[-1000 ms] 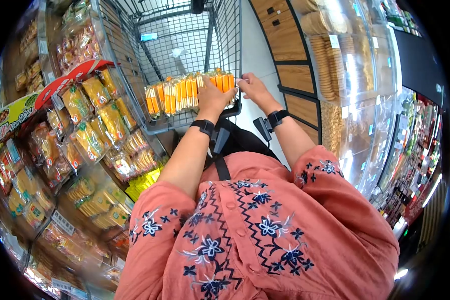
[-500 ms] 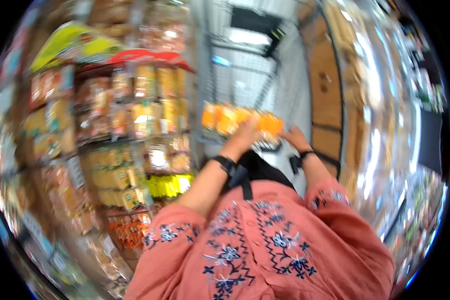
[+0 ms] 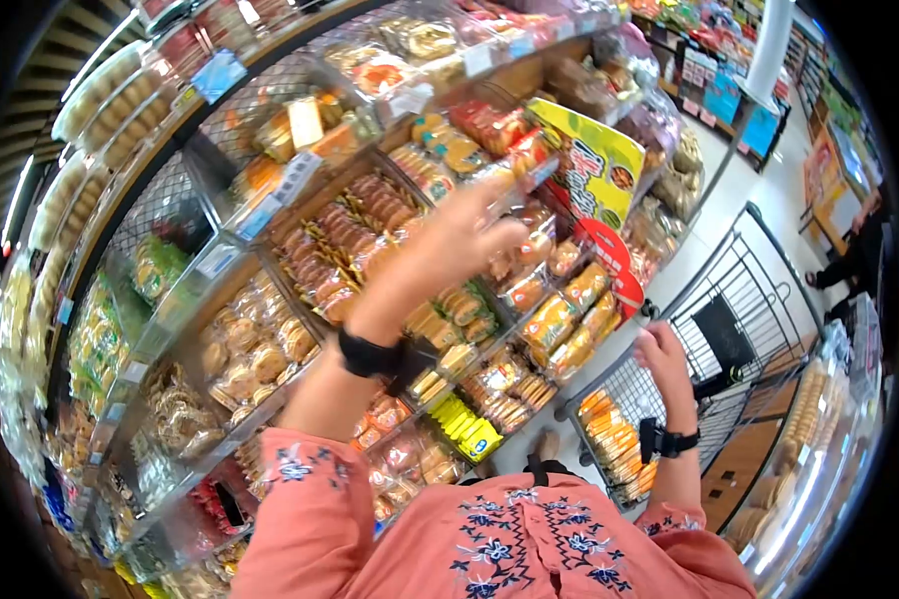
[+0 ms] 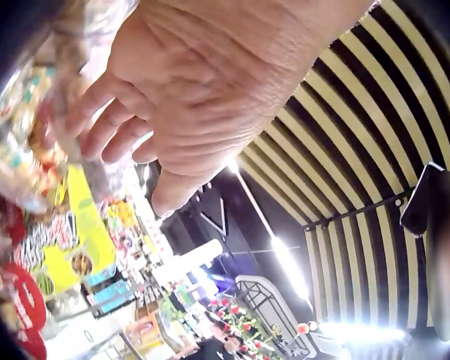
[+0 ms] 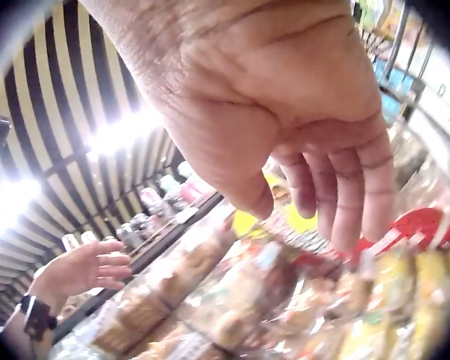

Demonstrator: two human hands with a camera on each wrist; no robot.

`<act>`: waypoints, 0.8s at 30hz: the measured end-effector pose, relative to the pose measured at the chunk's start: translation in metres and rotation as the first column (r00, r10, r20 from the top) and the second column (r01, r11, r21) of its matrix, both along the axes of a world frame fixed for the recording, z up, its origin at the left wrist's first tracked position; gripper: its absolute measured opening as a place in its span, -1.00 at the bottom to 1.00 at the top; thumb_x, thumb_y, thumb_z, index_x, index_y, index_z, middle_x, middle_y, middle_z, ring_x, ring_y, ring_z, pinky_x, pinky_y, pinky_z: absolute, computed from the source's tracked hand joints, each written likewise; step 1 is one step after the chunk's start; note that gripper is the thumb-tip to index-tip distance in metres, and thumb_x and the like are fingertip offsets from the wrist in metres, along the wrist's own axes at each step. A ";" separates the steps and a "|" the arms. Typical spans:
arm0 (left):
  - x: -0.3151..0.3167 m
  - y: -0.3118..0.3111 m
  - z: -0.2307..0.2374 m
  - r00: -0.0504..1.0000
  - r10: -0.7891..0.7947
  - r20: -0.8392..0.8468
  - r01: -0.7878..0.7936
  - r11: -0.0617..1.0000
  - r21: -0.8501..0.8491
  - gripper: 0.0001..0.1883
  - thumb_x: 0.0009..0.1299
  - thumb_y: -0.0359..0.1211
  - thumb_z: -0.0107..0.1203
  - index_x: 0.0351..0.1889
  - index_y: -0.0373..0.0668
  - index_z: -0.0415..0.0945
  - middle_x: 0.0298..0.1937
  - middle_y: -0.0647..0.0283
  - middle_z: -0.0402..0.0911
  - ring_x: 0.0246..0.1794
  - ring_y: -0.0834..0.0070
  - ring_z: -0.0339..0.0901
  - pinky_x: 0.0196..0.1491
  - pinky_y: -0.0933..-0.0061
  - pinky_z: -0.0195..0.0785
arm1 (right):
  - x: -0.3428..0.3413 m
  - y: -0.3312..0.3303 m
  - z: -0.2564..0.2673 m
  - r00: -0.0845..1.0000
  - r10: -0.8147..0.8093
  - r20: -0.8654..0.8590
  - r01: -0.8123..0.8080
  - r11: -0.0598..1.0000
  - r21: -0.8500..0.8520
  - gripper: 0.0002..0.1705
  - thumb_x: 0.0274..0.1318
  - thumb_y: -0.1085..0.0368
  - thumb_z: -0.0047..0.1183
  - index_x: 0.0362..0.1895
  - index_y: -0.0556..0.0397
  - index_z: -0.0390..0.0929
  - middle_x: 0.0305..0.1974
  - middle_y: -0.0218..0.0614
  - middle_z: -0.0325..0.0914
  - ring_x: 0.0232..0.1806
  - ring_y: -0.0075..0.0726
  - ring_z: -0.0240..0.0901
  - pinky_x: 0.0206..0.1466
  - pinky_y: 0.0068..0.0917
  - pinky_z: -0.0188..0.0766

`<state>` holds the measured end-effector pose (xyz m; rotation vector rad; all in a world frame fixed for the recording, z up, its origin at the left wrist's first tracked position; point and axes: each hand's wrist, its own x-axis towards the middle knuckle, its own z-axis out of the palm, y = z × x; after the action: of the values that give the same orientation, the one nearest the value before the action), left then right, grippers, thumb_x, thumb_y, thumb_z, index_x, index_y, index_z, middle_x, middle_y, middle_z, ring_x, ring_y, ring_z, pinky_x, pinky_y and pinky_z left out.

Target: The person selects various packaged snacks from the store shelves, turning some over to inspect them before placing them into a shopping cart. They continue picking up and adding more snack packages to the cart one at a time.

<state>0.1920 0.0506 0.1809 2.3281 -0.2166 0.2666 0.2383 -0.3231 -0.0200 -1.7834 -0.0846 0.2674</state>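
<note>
My left hand (image 3: 459, 240) is raised over the shelf of packaged baked goods, its fingers spread loosely and nothing held. Below it lie brown packaged pastries (image 3: 320, 255), partly hidden by the hand and forearm. The left wrist view shows the bare palm (image 4: 202, 90) with fingers slightly bent. My right hand (image 3: 663, 357) hangs above the shopping cart (image 3: 744, 275), close to its handle end. In the right wrist view the right hand (image 5: 285, 112) has relaxed fingers and an empty palm. Orange-and-white packs (image 3: 614, 439) stand in a row in the cart's near part.
A yellow-green sign (image 3: 597, 160) with a red round end (image 3: 609, 255) juts from the shelf beside the left hand. Yellow bread packs (image 3: 554, 324) and bright yellow bags (image 3: 464, 427) sit lower down. Clear bins (image 3: 804, 419) line the right side. Another person (image 3: 859, 250) stands beyond the cart.
The view has swung left toward the shelf, putting the cart at the right. My left hand has left the orange packs and risen over the shelf; the right hand has come off the cart's edge.
</note>
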 end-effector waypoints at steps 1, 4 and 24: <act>-0.004 0.031 0.017 0.999 0.035 0.037 -0.034 0.999 -0.020 -0.32 0.47 -0.09 0.20 0.41 -0.32 0.28 0.27 -0.07 0.51 0.26 0.25 0.50 0.26 0.24 0.40 | 0.008 0.035 0.012 0.986 0.068 0.152 -0.067 0.998 -0.014 -0.80 0.33 0.25 0.10 -0.15 0.13 0.51 -0.40 -0.37 0.52 -0.40 -0.53 0.46 -0.34 -0.50 0.41; -0.019 0.103 0.082 0.966 0.252 0.058 -0.255 0.966 0.041 -0.31 0.48 -0.06 0.20 0.40 -0.31 0.29 0.27 -0.05 0.53 0.24 0.24 0.52 0.24 0.29 0.42 | 0.019 0.142 0.056 0.859 0.200 0.471 -0.208 0.977 -0.037 -0.79 0.30 0.26 0.12 -0.16 0.18 0.51 -0.39 -0.34 0.55 -0.36 -0.46 0.45 -0.23 -0.45 0.43; 0.095 0.306 0.098 0.631 0.748 -0.206 -0.506 0.598 0.621 -0.40 0.36 0.05 0.27 -0.21 -0.46 0.58 -0.41 0.15 0.61 -0.58 0.40 0.55 -0.57 0.33 0.35 | 0.080 0.393 0.007 0.462 0.149 0.874 0.039 0.981 -0.188 -0.53 0.15 0.30 0.13 0.15 0.16 0.39 0.12 0.02 0.46 0.19 0.12 0.36 0.33 -0.01 0.22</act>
<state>0.2874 0.3569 0.2793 2.8384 0.9575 -0.0069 0.3187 0.0696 -0.0135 -1.9296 -0.9125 -0.6952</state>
